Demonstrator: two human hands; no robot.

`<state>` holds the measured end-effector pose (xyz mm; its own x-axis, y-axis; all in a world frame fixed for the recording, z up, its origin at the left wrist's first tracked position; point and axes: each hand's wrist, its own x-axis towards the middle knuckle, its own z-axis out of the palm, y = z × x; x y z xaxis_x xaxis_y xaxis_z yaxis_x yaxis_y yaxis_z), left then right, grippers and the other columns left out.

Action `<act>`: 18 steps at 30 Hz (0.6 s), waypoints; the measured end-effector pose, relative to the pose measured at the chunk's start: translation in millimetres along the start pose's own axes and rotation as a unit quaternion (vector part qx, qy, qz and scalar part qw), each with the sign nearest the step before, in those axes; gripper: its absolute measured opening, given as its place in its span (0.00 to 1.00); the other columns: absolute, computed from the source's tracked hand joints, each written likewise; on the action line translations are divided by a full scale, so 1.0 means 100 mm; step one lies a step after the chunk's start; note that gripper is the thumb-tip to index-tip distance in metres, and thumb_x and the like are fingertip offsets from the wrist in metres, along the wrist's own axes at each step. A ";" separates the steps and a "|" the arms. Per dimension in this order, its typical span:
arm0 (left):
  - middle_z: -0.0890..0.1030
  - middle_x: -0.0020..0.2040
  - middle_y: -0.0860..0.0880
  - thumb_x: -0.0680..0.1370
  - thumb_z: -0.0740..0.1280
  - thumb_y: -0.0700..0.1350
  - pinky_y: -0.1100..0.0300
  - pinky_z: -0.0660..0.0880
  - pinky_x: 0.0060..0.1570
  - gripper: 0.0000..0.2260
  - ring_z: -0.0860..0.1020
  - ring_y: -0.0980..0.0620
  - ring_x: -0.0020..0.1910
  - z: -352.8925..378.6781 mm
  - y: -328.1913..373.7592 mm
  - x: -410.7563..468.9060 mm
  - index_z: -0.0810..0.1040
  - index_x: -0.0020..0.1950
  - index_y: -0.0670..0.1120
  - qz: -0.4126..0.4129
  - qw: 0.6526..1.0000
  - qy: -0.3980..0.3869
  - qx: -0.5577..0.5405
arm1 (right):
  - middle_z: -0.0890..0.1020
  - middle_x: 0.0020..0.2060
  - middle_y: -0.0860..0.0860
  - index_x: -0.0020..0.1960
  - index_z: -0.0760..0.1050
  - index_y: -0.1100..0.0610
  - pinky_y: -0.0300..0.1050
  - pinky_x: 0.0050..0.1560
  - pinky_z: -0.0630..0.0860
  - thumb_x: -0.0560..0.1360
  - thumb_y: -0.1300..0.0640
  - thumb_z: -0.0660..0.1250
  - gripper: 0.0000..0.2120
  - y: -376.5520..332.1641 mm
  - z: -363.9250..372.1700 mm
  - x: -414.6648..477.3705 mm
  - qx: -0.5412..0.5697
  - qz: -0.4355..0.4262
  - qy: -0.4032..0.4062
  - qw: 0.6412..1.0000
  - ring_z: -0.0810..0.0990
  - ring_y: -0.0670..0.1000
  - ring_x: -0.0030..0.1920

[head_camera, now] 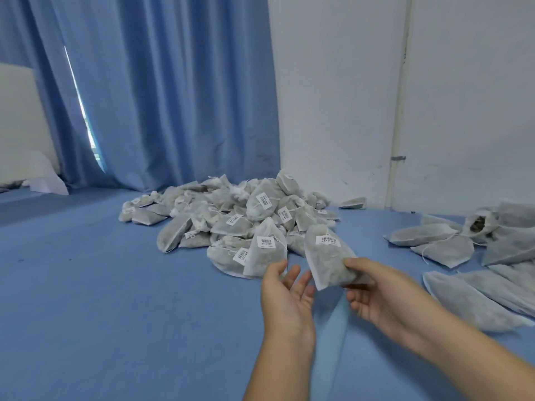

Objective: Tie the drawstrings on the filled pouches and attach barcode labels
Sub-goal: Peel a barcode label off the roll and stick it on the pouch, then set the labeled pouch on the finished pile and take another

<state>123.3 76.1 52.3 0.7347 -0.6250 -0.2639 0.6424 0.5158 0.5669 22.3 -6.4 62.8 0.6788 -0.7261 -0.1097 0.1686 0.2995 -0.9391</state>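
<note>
My right hand (373,293) pinches the labelled, filled white mesh pouch (328,257), probably tied, angled toward the finished pile (231,218) for tossing. My left hand (285,296) waits beside it with fingers spread and empty.

A: Place type?
B: Makeshift packing room: heap of barcode-labelled pouches (231,224) on blue-covered surface (101,285), more pouches (443,250) at right.
A: Factory?
B: Plain room: blue curtains (162,96), scuffed white wall (333,96), bare pipe (398,111).
</note>
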 end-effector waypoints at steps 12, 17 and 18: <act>0.80 0.50 0.46 0.80 0.63 0.44 0.59 0.72 0.39 0.06 0.81 0.49 0.43 0.02 -0.10 0.08 0.79 0.52 0.47 0.033 0.998 0.019 0.044 | 0.76 0.51 0.59 0.50 0.76 0.64 0.42 0.59 0.78 0.76 0.65 0.68 0.04 -1.00 0.89 1.08 0.097 -0.140 0.012 0.985 0.80 0.53 0.56; 0.79 0.45 0.47 0.78 0.65 0.43 0.60 0.72 0.35 0.07 0.80 0.52 0.34 0.03 -0.13 0.03 0.81 0.52 0.47 0.048 0.996 -0.021 0.071 | 0.77 0.40 0.59 0.45 0.72 0.64 0.44 0.47 0.80 0.77 0.67 0.64 0.03 -0.69 0.63 1.10 0.063 -0.100 0.030 0.993 0.79 0.54 0.40; 0.80 0.44 0.47 0.78 0.65 0.43 0.60 0.71 0.35 0.07 0.79 0.52 0.34 0.03 -0.13 0.02 0.81 0.53 0.47 0.052 0.995 -0.026 0.076 | 0.77 0.39 0.59 0.45 0.72 0.64 0.43 0.44 0.81 0.77 0.66 0.64 0.03 -0.62 0.53 1.08 0.055 -0.092 0.040 0.993 0.79 0.54 0.38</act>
<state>115.4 66.5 46.4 0.7808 -0.6043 -0.1590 0.5198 0.4870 0.7019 123.1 -70.9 126.0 0.5707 -0.8206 0.0314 0.3643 0.2187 -0.9052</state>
